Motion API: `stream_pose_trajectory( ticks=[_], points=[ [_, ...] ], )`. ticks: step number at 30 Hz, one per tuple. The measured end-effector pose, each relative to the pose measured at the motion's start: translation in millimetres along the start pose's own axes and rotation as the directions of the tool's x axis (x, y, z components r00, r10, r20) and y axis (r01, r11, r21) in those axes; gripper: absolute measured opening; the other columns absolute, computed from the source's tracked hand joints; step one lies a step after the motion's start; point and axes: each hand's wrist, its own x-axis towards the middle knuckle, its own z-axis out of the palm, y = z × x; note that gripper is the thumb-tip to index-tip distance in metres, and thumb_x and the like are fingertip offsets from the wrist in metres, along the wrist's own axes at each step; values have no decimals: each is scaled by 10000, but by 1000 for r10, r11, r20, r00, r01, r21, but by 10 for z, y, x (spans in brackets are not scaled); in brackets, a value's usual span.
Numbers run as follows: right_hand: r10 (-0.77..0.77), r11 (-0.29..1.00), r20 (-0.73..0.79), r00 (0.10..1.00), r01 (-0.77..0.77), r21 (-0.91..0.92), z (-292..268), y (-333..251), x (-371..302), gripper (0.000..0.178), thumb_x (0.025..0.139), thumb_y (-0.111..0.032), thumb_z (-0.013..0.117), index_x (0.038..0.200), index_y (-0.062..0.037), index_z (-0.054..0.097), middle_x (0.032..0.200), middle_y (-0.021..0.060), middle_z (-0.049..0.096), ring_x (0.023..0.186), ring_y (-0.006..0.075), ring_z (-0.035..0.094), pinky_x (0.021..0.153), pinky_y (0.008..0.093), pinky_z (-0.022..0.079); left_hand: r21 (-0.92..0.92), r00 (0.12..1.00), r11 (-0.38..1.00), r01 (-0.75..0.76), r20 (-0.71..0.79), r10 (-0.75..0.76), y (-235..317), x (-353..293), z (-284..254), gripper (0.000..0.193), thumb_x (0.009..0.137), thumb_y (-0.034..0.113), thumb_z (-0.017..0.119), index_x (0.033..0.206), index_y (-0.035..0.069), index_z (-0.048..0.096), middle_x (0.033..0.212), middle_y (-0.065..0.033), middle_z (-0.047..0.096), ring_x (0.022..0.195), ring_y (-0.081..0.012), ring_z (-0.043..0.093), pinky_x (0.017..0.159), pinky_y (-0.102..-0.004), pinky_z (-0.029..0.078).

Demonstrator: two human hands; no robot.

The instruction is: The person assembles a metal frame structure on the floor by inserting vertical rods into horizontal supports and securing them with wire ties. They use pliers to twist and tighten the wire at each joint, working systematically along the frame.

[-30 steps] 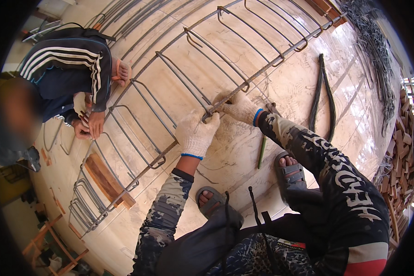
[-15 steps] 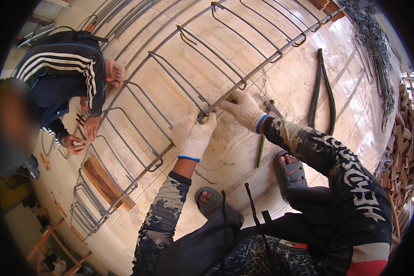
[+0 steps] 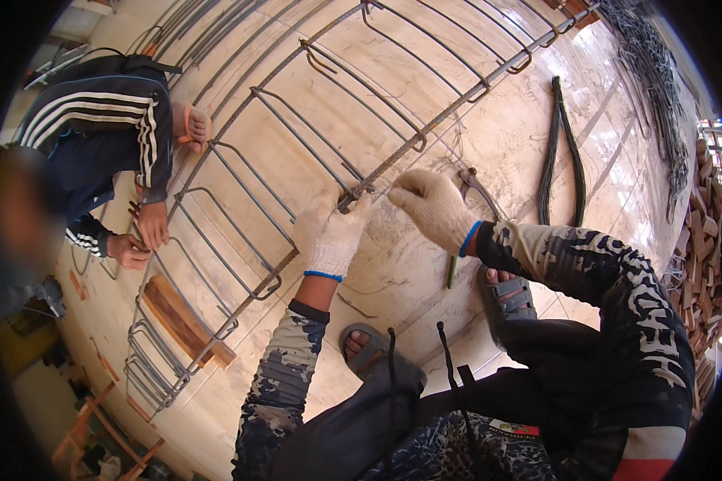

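Note:
A ladder-like rebar cage (image 3: 257, 150) of ribbed steel bars and bent stirrups runs diagonally across the floor. My left hand (image 3: 327, 239), in a white knit glove with a blue cuff, grips the near long bar where a stirrup meets it. Just right of that joint, my right hand (image 3: 435, 207), gloved alike, is off the bar with thumb and fingers pinched together. Anything in that pinch is too fine to make out. Partly behind the right hand lies a pincer-like tool (image 3: 483, 192); a green handle (image 3: 452, 272) shows below the hand.
A folded bundle of dark tie wire (image 3: 550, 172) lies to the right, with more wire heaped at the far right (image 3: 654, 104). Wood scraps (image 3: 702, 240) pile along the right edge. A wooden block (image 3: 180, 313) sits under the cage's near-left end. A co-worker (image 3: 96, 136) crouches at left, hands on the cage.
My right hand has drawn back from the bar, a little right and toward me, fingers still pinched. My left hand stays at the same joint. The whole view has shifted slightly.

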Motion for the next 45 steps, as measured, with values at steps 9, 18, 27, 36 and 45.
stream_pose_trajectory(
  ticks=[9, 18, 27, 36, 45],
  points=[
    [-74, 977, 157, 985, 104, -186, -109, 64, 313, 359, 1007, -361, 750, 1077, -19, 835, 964, 170, 811, 950, 330, 777, 872, 459, 611, -12, 999, 1000, 16, 32, -15, 11, -4, -46, 328, 935, 316, 879, 1149, 68, 871, 998, -139, 843, 897, -270, 796, 828, -401, 609],
    [-428, 656, 96, 899, 382, -651, 151, 42, 379, 244, 898, -156, 687, 1037, -130, 885, 922, 195, 810, 953, 425, 774, 894, 563, 600, -48, 996, 999, 19, 86, -15, 71, 15, -120, 392, 919, 384, 892, 1146, 65, 861, 1012, -153, 850, 910, -312, 805, 824, -420, 609],
    [-511, 646, 188, 839, 519, -559, 122, -47, 170, 151, 876, -119, 669, 919, -92, 811, 815, 170, 772, 872, 423, 759, 784, 580, 571, -411, 964, 881, 233, 218, -153, -130, 121, -60, 384, 912, 331, 966, 1133, 43, 841, 960, -108, 849, 858, -187, 778, 778, -346, 615],
    [-352, 875, 100, 930, 365, -318, 100, -24, 172, 265, 1000, -275, 658, 1040, -98, 850, 973, 207, 809, 990, 446, 782, 900, 548, 615, -290, 970, 948, 132, 233, -63, -36, 147, -176, 348, 909, 312, 955, 1086, 33, 845, 926, -114, 843, 800, -196, 770, 737, -366, 597],
    [-338, 900, 135, 931, 362, -244, 85, -221, 221, 302, 974, -298, 669, 1034, -65, 852, 975, 232, 802, 972, 463, 775, 892, 563, 612, -165, 1000, 986, 22, -12, -25, -116, -41, -34, 343, 850, 353, 954, 1053, 101, 840, 967, -133, 833, 897, -326, 805, 805, -433, 620]
  ],
)
